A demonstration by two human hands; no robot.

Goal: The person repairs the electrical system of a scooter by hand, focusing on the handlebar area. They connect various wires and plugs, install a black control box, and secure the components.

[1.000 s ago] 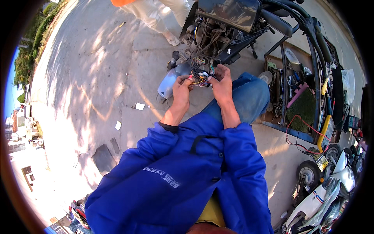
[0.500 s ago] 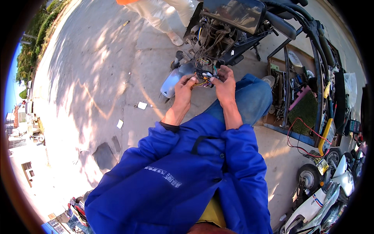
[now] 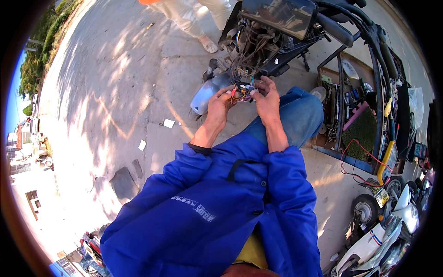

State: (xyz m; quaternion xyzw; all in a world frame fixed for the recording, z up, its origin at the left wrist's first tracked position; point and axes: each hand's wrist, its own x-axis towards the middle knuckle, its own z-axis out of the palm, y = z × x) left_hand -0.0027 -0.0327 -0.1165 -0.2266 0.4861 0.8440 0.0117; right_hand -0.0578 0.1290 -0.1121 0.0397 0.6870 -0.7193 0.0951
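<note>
One left hand (image 3: 218, 106) and one right hand (image 3: 268, 102), each grip closed, pinch one tangle of wires (image 3: 242, 93) between them. Two white scraps (image 3: 168, 123) lie left on the ground (image 3: 120, 92); two trousered legs (image 3: 179, 17) stand far.

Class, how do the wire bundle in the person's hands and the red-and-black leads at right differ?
The wire bundle shows several colours; the leads show only red and black. The bundle is bunched and tangled; the leads spread in loose loops. The bundle is held by the left hand and right hand; neither hand touches the leads. Both are thin wiring.
</note>
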